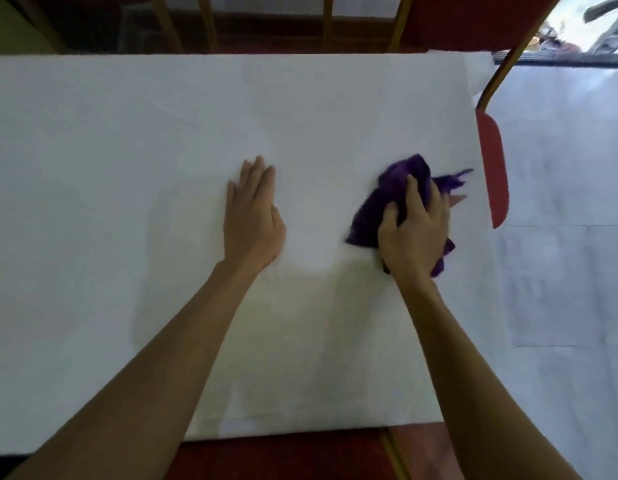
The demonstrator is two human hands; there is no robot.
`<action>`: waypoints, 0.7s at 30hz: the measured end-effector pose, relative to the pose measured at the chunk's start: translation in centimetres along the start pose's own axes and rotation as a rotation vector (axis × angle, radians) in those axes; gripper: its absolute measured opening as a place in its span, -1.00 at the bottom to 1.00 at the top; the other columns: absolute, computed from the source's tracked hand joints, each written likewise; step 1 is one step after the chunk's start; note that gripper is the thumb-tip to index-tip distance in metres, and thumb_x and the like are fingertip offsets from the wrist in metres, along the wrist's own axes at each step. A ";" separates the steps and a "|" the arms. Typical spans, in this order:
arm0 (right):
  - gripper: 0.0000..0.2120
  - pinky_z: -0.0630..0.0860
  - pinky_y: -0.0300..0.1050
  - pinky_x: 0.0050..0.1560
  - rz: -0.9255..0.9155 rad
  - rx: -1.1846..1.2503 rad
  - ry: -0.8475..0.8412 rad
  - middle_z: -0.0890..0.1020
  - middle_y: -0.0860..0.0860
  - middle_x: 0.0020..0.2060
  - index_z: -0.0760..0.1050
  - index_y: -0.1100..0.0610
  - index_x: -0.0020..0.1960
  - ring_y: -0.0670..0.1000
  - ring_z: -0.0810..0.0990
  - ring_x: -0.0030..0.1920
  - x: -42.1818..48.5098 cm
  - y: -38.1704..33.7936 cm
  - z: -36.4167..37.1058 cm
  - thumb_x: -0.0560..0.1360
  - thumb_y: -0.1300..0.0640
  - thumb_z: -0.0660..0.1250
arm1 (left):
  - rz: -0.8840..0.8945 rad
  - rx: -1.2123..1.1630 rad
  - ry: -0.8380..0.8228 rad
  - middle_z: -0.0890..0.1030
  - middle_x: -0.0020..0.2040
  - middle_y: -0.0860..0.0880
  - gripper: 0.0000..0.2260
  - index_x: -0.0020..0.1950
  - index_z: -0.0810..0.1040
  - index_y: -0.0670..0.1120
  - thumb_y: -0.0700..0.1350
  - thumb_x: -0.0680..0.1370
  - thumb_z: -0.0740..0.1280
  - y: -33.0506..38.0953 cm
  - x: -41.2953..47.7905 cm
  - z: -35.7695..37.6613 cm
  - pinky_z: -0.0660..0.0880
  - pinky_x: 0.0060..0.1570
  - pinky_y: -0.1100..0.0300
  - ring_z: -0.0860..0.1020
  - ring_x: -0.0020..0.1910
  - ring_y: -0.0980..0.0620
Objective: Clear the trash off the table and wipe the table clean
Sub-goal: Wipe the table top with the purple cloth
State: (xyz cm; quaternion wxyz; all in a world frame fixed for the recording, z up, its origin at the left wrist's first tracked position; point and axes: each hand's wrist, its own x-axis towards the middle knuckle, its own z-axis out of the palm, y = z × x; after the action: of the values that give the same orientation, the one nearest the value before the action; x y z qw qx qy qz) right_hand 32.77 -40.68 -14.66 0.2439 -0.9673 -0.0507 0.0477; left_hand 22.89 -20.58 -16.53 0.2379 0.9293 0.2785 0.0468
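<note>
A white-covered table (127, 150) fills most of the view. My right hand (413, 230) presses a crumpled purple cloth (373, 216) against the table's right part, fingers closed over it. The cloth's loose ends stick out toward the right edge. My left hand (254, 213) lies flat on the table near the middle, palm down, fingers together, holding nothing. No trash shows on the table.
A red chair (494, 168) with a gold frame stands at the table's right edge. More gold chair legs (210, 26) rise behind the far edge. Pale floor (560, 237) lies to the right, red seat fabric (283, 459) below the near edge.
</note>
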 end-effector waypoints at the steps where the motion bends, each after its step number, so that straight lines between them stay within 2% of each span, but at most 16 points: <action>1: -0.52 0.17 0.17 0.54 -0.094 0.010 -0.042 0.33 0.08 0.53 0.36 0.00 0.52 0.19 0.17 0.57 0.5 -2.8 1.5 0.61 -0.01 0.18 | -0.009 0.014 0.000 0.14 0.62 -0.12 -0.47 0.57 0.24 -0.19 -0.28 0.57 0.06 -1.0 -1.3 -0.6 -0.09 0.57 -0.04 0.04 0.62 -0.08; 5: -0.57 0.10 0.08 0.58 -0.520 0.014 -0.246 0.36 0.03 0.53 0.42 -0.02 0.48 0.15 0.15 0.58 -7.2 -9.8 6.2 0.63 0.00 0.20 | -0.185 0.054 0.063 0.14 0.62 -0.17 -0.51 0.57 0.20 -0.23 -0.23 0.61 0.01 -6.0 -5.2 -3.5 -0.07 0.57 -0.10 0.02 0.62 -0.14; 7: -0.55 0.00 0.06 0.60 -0.679 -0.032 -0.348 0.26 0.01 0.57 0.34 -0.03 0.53 0.10 0.04 0.62 -12.7 -9.2 6.2 0.65 0.01 0.18 | -0.296 0.087 0.092 0.10 0.62 -0.19 -0.51 0.58 0.16 -0.24 -0.24 0.62 0.02 -9.3 -5.9 -5.3 -0.10 0.58 -0.11 -0.02 0.63 -0.15; 9: -0.54 0.04 0.12 0.60 -0.784 -0.061 -0.373 0.26 0.02 0.57 0.33 -0.01 0.53 0.08 0.04 0.62 -15.1 -6.8 5.5 0.65 0.04 0.22 | -0.396 0.103 0.140 0.10 0.62 -0.21 -0.51 0.56 0.18 -0.25 -0.25 0.61 0.03 -12.8 -6.1 -7.1 -0.11 0.57 -0.15 -0.04 0.62 -0.17; 11: -0.55 0.19 0.18 0.54 -0.755 -0.063 -0.267 0.37 0.06 0.52 0.42 0.04 0.49 0.12 0.19 0.58 -14.2 -5.0 5.1 0.60 0.08 0.29 | -0.503 0.111 0.208 0.12 0.61 -0.22 -0.53 0.53 0.23 -0.26 -0.24 0.59 0.05 -16.0 -6.0 -8.4 -0.08 0.56 -0.20 -0.02 0.62 -0.20; 14: -0.54 0.25 0.18 0.50 -0.543 -0.138 -0.068 0.45 0.09 0.46 0.45 0.05 0.46 0.19 0.32 0.51 -8.7 -6.0 5.9 0.57 0.08 0.28 | -0.614 0.125 0.311 0.12 0.62 -0.18 -0.50 0.56 0.19 -0.23 -0.18 0.61 0.01 -18.0 -5.9 -8.7 -0.05 0.56 -0.21 0.02 0.62 -0.17; 18: -0.46 0.11 0.16 0.57 -0.293 -0.200 -0.064 0.24 0.09 0.57 0.21 0.03 0.59 0.18 0.12 0.58 -2.1 -13.3 9.0 0.62 0.02 0.13 | -0.588 0.161 0.400 0.15 0.62 -0.14 -0.52 0.58 0.20 -0.18 -0.13 0.65 0.00 -18.1 -6.0 -7.4 -0.06 0.58 -0.13 0.06 0.62 -0.13; 19: -0.45 0.08 0.15 0.58 -0.287 -0.202 -0.075 0.20 0.08 0.59 0.17 0.04 0.60 0.18 0.08 0.60 -2.0 -15.4 10.1 0.62 0.03 0.10 | -0.597 0.157 0.415 0.16 0.62 -0.13 -0.52 0.58 0.21 -0.18 -0.12 0.65 -0.01 -18.1 -6.1 -7.4 -0.05 0.58 -0.13 0.07 0.62 -0.12; 21: -0.46 0.09 0.16 0.57 -0.401 -0.184 -0.098 0.22 0.09 0.58 0.20 0.06 0.59 0.18 0.10 0.59 -4.3 -18.9 12.2 0.62 0.04 0.10 | -0.588 0.167 0.426 0.18 0.62 -0.13 -0.53 0.58 0.22 -0.17 -0.12 0.66 -0.01 -18.4 -6.3 -7.4 -0.03 0.58 -0.14 0.08 0.62 -0.11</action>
State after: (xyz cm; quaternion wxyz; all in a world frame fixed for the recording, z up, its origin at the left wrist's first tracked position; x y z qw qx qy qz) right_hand 25.63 -19.01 -16.04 0.1565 -0.9525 -0.2580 0.0404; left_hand 6.82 -7.46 -18.31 0.1010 0.7953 0.5796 0.1459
